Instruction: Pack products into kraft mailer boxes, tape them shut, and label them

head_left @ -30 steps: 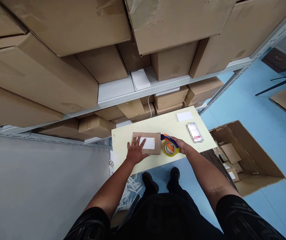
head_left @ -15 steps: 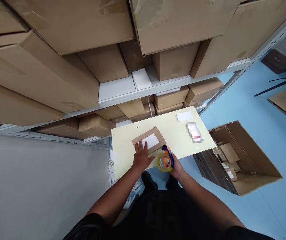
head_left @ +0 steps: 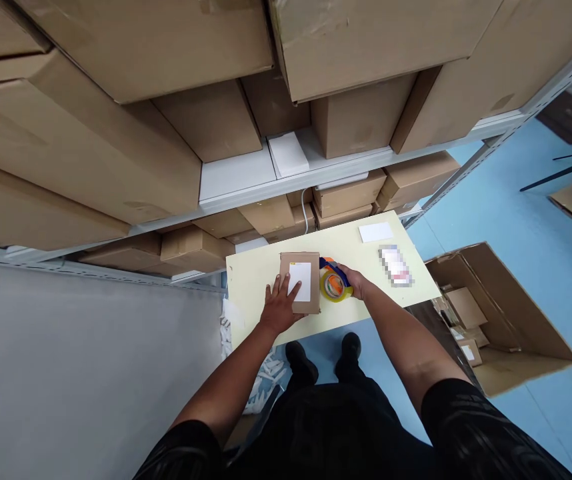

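A small cardboard box [head_left: 307, 258] with a white label [head_left: 304, 281] on top lies on the pale yellow table [head_left: 251, 280]. My left hand [head_left: 280, 305] rests on the box's left side, fingers spread over its top and label. In my right hand [head_left: 354, 280] is a blue and orange tape dispenser [head_left: 335, 281] carrying a roll of clear yellowish tape. The dispenser's head is at the box's right edge; whether tape is stuck there is too small to tell.
On the table's right lie a white card [head_left: 375, 232] and a blurred, pixelated item [head_left: 396, 265]. A large open carton [head_left: 526, 313] with small boxes inside stands on the floor at right. Shelves [head_left: 239, 177] of cardboard boxes rise behind the table. White scraps [head_left: 266, 380] lie below left.
The box has turned so its edges run nearly straight up and down. My right hand has moved the tape dispenser up to the box's right side. My left hand stays on the box.
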Demonstrator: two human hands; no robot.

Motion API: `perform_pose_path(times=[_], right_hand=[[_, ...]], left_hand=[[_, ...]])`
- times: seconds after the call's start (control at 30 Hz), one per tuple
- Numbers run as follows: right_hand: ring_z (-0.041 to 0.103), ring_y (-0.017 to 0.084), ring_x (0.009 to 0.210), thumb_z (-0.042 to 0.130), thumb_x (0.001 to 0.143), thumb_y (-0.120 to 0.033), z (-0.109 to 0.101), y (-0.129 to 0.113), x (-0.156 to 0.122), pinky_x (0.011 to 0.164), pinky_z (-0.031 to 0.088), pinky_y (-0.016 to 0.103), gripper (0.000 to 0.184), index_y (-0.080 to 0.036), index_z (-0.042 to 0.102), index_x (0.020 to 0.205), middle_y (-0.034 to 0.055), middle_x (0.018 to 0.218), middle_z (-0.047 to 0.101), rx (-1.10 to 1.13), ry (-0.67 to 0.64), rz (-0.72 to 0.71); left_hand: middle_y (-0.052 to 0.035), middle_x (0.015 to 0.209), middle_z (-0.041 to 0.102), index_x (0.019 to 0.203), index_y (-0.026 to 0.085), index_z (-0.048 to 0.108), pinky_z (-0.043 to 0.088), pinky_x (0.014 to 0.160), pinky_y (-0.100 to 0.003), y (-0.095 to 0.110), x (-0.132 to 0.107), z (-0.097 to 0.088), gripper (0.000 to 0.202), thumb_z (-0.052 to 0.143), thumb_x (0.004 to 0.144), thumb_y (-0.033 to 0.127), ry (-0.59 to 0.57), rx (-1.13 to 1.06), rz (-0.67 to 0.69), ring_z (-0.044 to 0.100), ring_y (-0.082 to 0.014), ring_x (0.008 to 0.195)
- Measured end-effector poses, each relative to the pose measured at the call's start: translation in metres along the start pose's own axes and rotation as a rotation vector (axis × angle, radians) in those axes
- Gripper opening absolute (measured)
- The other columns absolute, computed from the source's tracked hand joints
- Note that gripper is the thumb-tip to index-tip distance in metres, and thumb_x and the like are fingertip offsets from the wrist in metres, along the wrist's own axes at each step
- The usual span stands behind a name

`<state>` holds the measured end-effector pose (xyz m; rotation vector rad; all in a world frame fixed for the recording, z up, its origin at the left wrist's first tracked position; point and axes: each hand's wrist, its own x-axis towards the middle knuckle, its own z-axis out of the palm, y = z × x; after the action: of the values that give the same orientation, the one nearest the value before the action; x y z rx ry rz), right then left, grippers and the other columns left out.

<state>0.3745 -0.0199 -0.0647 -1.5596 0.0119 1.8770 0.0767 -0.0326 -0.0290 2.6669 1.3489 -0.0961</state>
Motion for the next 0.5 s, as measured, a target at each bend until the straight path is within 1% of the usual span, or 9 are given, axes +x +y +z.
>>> perform_pose_path(times=[0.07,0.1,0.17,0.27,0.33,0.37,0.4,0.43,0.5], right_hand=[[0.076,0.026,0.088,0.065,0.091,-0.059,-0.003,0.02,-0.004,0.083,0.063,0.044,0.05,-0.013,0.071,0.108,0.0147,0.103,0.079,0.015,0.042,-0.037],[0.076,0.026,0.09,0.067,0.09,-0.059,-0.007,0.037,-0.009,0.085,0.063,0.042,0.05,-0.013,0.072,0.108,0.015,0.104,0.079,0.018,0.069,-0.06],[0.076,0.026,0.094,0.07,0.088,-0.06,-0.015,0.083,-0.024,0.089,0.062,0.04,0.051,-0.013,0.074,0.107,0.015,0.104,0.08,0.023,0.112,-0.101],[0.077,0.029,0.097,0.066,0.086,-0.068,-0.02,0.168,-0.048,0.093,0.061,0.042,0.057,-0.015,0.075,0.106,0.0149,0.105,0.08,0.106,0.062,-0.001],[0.076,0.03,0.101,0.062,0.089,-0.068,-0.014,0.21,-0.056,0.095,0.06,0.043,0.059,-0.014,0.074,0.109,0.0146,0.108,0.079,0.223,0.011,0.069],[0.076,0.029,0.103,0.061,0.091,-0.067,-0.009,0.222,-0.057,0.097,0.059,0.043,0.059,-0.013,0.073,0.112,0.0146,0.11,0.079,0.276,-0.021,0.084],[0.075,0.029,0.105,0.06,0.092,-0.065,-0.004,0.227,-0.055,0.098,0.059,0.043,0.058,-0.013,0.072,0.114,0.0141,0.112,0.078,0.32,-0.037,0.087],[0.075,0.028,0.106,0.059,0.093,-0.063,0.0,0.226,-0.052,0.099,0.058,0.043,0.057,-0.013,0.072,0.116,0.0133,0.113,0.078,0.352,-0.046,0.081],[0.075,0.027,0.105,0.057,0.094,-0.062,0.004,0.206,-0.041,0.098,0.059,0.042,0.055,-0.015,0.07,0.118,0.0116,0.113,0.079,0.371,-0.054,0.046]], left_hand=[[-0.0161,0.171,0.017,0.16,0.028,0.037,0.019,0.12,-0.067,0.003,-0.001,0.003,0.1,0.073,0.077,0.07,0.008,-0.007,-0.008,0.013,-0.0457,0.156],[-0.0162,0.171,0.018,0.16,0.027,0.037,0.019,0.12,-0.068,0.004,-0.002,0.004,0.1,0.073,0.077,0.07,0.01,-0.011,-0.011,0.013,-0.0458,0.156],[-0.0165,0.171,0.018,0.16,0.027,0.037,0.019,0.12,-0.068,0.004,-0.002,0.004,0.1,0.073,0.077,0.07,0.015,-0.022,-0.019,0.013,-0.0454,0.156],[-0.0167,0.171,0.017,0.161,0.026,0.035,0.021,0.12,-0.068,0.004,-0.003,0.005,0.1,0.073,0.078,0.069,0.025,-0.04,-0.028,0.011,-0.0449,0.157],[-0.017,0.172,0.016,0.161,0.025,0.035,0.021,0.121,-0.066,0.008,-0.002,0.007,0.099,0.074,0.079,0.066,0.037,-0.055,-0.036,0.009,-0.0448,0.157],[-0.0177,0.172,0.015,0.161,0.024,0.035,0.022,0.121,-0.065,0.011,-0.001,0.008,0.099,0.074,0.08,0.064,0.046,-0.065,-0.047,0.007,-0.045,0.157],[-0.0191,0.172,0.013,0.161,0.021,0.034,0.022,0.122,-0.064,0.016,-0.001,0.01,0.099,0.075,0.08,0.062,0.06,-0.076,-0.069,0.005,-0.0457,0.157],[-0.0209,0.171,0.012,0.161,0.018,0.033,0.023,0.122,-0.064,0.022,-0.001,0.011,0.099,0.074,0.081,0.06,0.077,-0.088,-0.102,0.003,-0.0467,0.157],[-0.0251,0.171,0.009,0.161,0.01,0.028,0.023,0.12,-0.066,0.035,-0.003,0.013,0.103,0.073,0.082,0.059,0.105,-0.105,-0.168,-0.001,-0.05,0.156]])
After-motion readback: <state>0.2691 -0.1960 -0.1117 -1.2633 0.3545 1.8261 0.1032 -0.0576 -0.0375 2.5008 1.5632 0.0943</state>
